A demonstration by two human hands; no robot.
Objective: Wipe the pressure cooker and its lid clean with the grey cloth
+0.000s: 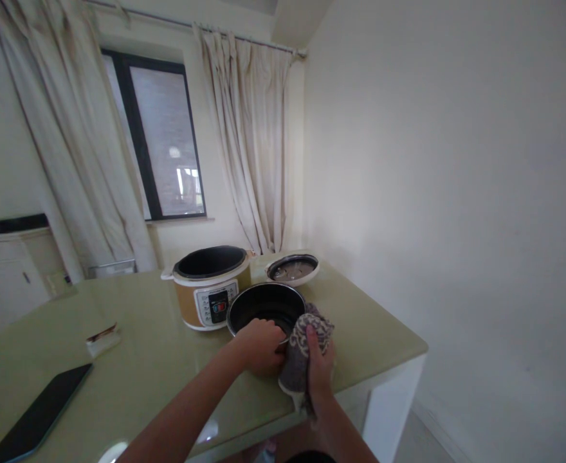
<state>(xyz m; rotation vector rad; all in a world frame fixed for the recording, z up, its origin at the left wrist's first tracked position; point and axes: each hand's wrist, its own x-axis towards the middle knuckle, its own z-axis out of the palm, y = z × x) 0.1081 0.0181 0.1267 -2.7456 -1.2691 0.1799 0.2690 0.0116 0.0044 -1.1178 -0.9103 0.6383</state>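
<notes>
- Bare left forearm and bare right forearm sit closest to us, reaching in from the bottom.
- Round black glossy-lined pot is at the table's near side, mouth up; can't confirm base contact.
- Left hand: curled over the pot's near rim, fingertips hidden.
- Right hand: gripping a grey-purple patterned cloth against the pot's right side.
- Our read: stiff, light-to-moderate shell, slick lining, scratchable coating. Best hold is opposite rim points, cloth adding friction; cloth itself soft, could slip.
- White-and-gold electric cooker, lidless, just behind-left; white-edged round lid lies behind-right.
- Further left on the glossy green tabletop: small white packet, dark flat slab.
</notes>
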